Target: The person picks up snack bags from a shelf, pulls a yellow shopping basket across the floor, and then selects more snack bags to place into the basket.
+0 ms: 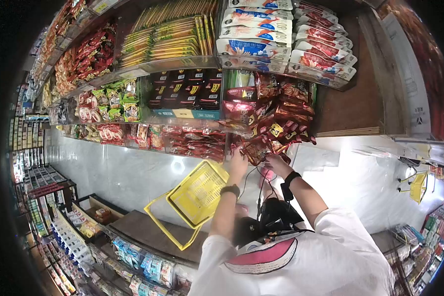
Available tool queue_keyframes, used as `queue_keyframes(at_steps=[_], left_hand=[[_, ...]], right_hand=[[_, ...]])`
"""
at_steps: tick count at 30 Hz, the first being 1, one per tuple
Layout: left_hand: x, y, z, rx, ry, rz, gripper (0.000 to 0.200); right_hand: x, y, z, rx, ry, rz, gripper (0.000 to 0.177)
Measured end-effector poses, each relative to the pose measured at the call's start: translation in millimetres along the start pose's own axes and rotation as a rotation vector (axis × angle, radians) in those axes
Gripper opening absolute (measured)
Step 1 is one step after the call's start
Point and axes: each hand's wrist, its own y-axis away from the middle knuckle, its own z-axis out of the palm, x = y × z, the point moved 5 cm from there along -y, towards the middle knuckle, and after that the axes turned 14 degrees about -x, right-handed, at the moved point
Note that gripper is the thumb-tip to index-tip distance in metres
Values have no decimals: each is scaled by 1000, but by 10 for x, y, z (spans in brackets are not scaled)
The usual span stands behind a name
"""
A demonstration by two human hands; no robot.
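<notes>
Both hands are at the front of a low shelf bin of red snack packets (287,114). A dark red, shiny snack packet (256,150) is stretched between them at the bin's front edge. My left hand (238,161) grips its left side, fingers partly hidden by the packet. On the other side my right hand (278,165) has its fingers closed around the packet's lower right edge. More red packets (293,132) spill forward just above my right hand. A yellow shopping basket (198,196) stands on the floor left of my left arm, its handle folded out.
Boxes of dark packets (186,91) stand left of the bin. Above are yellow packets (167,42) and white-and-blue bags (255,37) behind a clear shelf lip (182,64). Black cables (259,190) hang between my arms. Another yellow basket (418,187) is at far right.
</notes>
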Motion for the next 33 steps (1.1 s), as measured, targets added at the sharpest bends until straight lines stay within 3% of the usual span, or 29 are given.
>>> queue_keyframes(at_steps=[3, 5, 7, 9, 10, 12, 14, 16, 18, 19, 20, 21, 22, 24, 25, 27, 31, 33], left_hand=[[149, -35, 59, 32, 36, -160, 42], [-73, -103, 277, 25, 212, -159, 33], [-427, -194, 555, 32, 476, -139, 27], [-362, -72, 530, 156, 580, -67, 22], [-329, -4, 476, 216, 630, -25, 19], [-390, 89, 449, 21, 831, -153, 29], [-429, 276, 345, -160, 1025, -217, 40], [-384, 572, 143, -328, 1215, -217, 52], [-281, 820, -192, -380, 1003, -297, 61], [-271, 922, -338, -400, 896, -332, 67], [-380, 933, -359, -481, 966, -117, 60], [-368, 1052, -490, -529, 1043, -78, 57], [-281, 1202, -667, -579, 1121, -38, 54], [-107, 1557, -1076, -641, 1165, -37, 39], [-148, 1649, -1190, -633, 1117, -34, 37], [-251, 1820, -1383, -608, 1026, -25, 33], [-653, 2087, -1843, -311, 966, 25, 28], [-837, 2235, -2078, -160, 1077, 20, 22]], right_hand=[[-292, 163, 309, 128, -413, 188, 16], [-446, 222, 494, 189, -532, 219, 19], [-138, -82, 92, 69, 285, -199, 16], [-81, -104, 93, -1, 692, -373, 13], [-52, -110, 91, -5, 691, -343, 12], [-11, -91, 114, 34, 456, -153, 11], [-429, 249, 595, 107, -23, 153, 12], [-755, 460, 928, 116, 178, 129, 14], [-1067, 687, 1299, 31, 528, 104, 18], [-862, 582, 1287, -104, 563, 61, 15], [-829, 634, 1380, -168, 744, 45, 14], [-917, 754, 1611, -229, 926, 31, 12], [-747, 743, 1724, -261, 846, 118, 14], [-678, 811, 2054, -328, 1108, -13, 20], [-678, 883, 2260, -352, 1158, -117, 23], [-643, 950, 2562, -347, 1073, -107, 27], [-656, 1146, 2916, -228, 959, -115, 36], [-483, 1111, 2735, -164, 1072, -35, 37]])
